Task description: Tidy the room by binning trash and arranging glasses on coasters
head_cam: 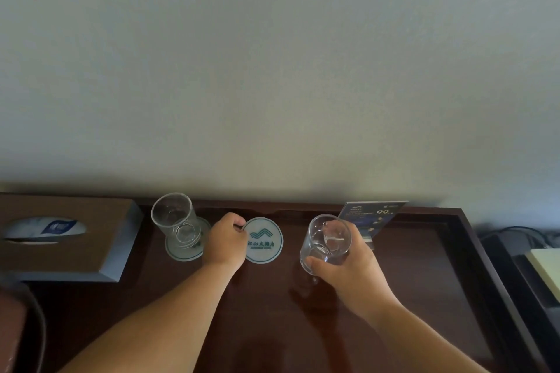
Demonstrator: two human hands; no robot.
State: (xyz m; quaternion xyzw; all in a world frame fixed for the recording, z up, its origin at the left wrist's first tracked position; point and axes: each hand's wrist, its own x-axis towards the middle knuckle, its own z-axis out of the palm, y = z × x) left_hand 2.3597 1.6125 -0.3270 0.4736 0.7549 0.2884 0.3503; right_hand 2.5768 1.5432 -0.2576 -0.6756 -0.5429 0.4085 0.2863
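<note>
On the dark wooden tray (424,297), a clear glass (174,221) stands on a round white coaster (181,251) at the back left. A second white coaster (265,241) with a green logo lies bare beside it. My left hand (225,241) pinches that coaster's left edge. To the right, my right hand (348,263) grips another clear glass (325,239), which looks lifted a little off the tray and tilted toward me.
A brown tissue box (91,239) with a white tissue pack sits at the left. A blue printed card (371,216) in a stand leans against the wall behind the held glass. Dark objects and a pale pad (545,263) lie past the tray's right rim.
</note>
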